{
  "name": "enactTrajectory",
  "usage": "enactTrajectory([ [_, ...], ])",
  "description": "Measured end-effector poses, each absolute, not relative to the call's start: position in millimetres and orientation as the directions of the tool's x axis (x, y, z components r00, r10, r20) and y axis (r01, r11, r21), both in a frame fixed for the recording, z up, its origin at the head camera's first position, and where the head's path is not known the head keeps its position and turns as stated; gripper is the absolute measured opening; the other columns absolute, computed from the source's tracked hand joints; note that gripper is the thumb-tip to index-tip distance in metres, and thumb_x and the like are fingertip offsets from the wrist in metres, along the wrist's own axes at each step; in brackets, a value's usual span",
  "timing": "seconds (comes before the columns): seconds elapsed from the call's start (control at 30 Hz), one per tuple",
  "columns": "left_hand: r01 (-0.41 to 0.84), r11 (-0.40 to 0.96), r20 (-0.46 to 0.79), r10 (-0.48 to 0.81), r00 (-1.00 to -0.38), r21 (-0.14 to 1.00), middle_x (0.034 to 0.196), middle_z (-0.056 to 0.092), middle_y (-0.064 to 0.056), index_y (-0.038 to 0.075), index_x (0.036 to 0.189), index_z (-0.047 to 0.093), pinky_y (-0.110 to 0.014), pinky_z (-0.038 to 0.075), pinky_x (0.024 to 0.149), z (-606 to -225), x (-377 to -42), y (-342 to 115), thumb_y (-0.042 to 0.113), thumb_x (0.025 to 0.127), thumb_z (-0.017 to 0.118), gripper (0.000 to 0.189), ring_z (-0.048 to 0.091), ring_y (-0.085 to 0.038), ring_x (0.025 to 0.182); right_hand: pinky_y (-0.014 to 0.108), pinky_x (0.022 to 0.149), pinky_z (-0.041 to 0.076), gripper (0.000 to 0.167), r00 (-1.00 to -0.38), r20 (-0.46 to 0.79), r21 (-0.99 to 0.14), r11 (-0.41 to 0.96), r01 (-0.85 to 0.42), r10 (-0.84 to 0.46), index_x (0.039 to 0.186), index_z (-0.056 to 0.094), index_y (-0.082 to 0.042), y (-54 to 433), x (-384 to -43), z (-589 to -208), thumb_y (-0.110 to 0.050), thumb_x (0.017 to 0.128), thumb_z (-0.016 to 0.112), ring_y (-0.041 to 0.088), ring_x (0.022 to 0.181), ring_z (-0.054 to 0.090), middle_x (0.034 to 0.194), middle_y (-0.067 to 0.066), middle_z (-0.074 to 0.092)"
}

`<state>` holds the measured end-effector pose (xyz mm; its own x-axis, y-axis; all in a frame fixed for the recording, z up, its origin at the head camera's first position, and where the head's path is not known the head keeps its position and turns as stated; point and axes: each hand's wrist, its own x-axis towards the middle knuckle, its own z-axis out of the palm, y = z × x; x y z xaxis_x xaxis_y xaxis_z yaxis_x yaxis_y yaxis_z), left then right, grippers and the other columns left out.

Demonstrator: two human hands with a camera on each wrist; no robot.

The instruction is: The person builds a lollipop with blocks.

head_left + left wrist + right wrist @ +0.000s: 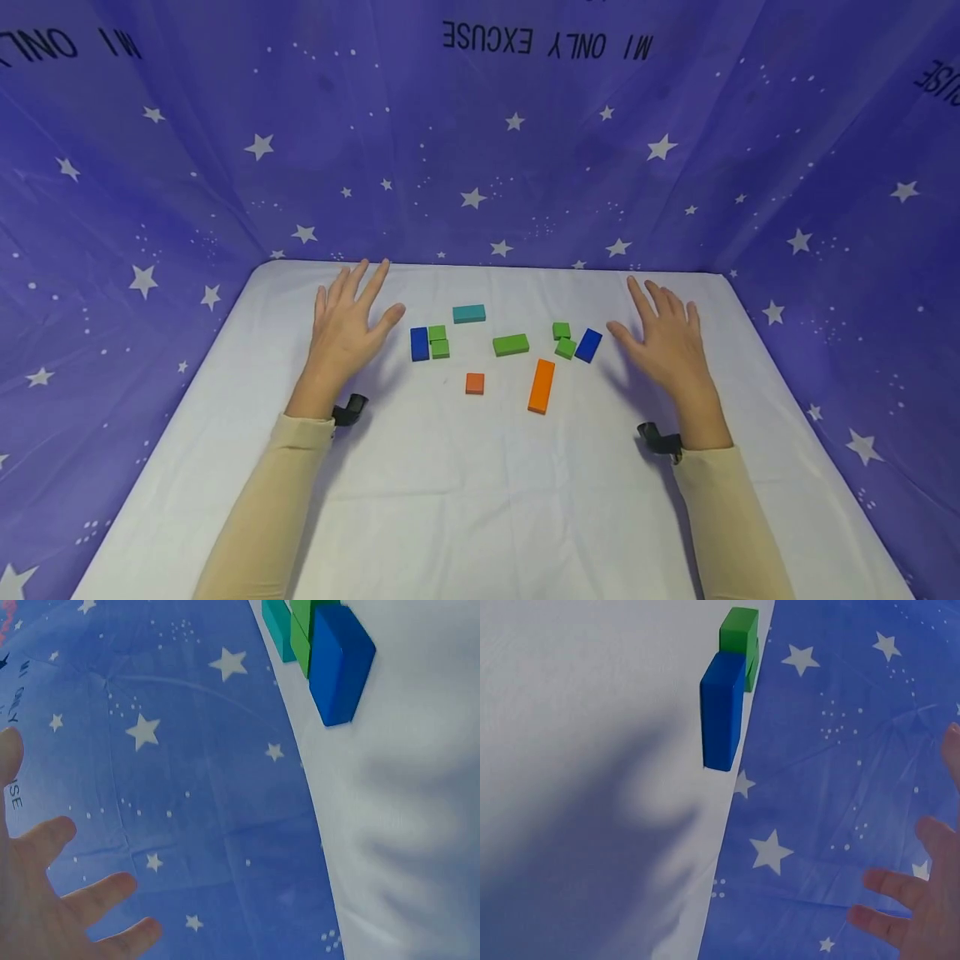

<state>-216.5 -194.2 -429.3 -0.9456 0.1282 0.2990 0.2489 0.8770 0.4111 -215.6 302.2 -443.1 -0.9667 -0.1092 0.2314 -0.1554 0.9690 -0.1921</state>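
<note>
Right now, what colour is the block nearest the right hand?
That block is blue; the right wrist view shows it best.

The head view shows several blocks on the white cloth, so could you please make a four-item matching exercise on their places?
Blocks:
1. teal block
2. long orange block
3. blue blocks
4. small green blocks

Places:
A. at the group's left and right ends
B. highest in the picture
C. in two pairs
D. reaching lowest in the picture

Pairs: 1-B, 2-D, 3-A, 4-C

Head view downward, wrist views nearer
</note>
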Motion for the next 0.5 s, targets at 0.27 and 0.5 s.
enactTrajectory([
  [0.27, 0.304, 0.83, 0.35, 0.141, -0.926, 0.467, 0.166, 0.041, -0.014, 0.035, 0.168, 0.031, -0.067, 0.021, 0.125, -431.8, -212.0, -179.5, 0.061, 0.103, 0.057, 0.075, 0.035, -0.043, 0.153, 0.069, 0.103, 0.039, 0.088, -0.971, 0.213, -0.173, 0.973, -0.15, -0.111, 0.172, 0.009, -0.036, 286.7, -212.3, -441.7, -0.073, 0.101, 0.046, 0.05, 0.132, 0.05, 0.153, 0.025, 0.049],
  [0.5, 0.313, 0.813, 0.346, 0.147, -0.927, 0.492, 0.148, 0.055, -0.014, 0.036, 0.166, 0.037, -0.062, 0.035, 0.113, -436.0, -209.9, -169.2, 0.057, 0.102, 0.062, 0.072, 0.049, -0.038, 0.133, 0.054, 0.083, 0.045, 0.087, -0.973, 0.18, -0.207, 0.961, -0.182, -0.146, 0.172, 0.01, -0.037, 271.7, -210.2, -444.1, -0.073, 0.101, 0.046, 0.041, 0.102, 0.063, 0.127, 0.023, 0.064],
])
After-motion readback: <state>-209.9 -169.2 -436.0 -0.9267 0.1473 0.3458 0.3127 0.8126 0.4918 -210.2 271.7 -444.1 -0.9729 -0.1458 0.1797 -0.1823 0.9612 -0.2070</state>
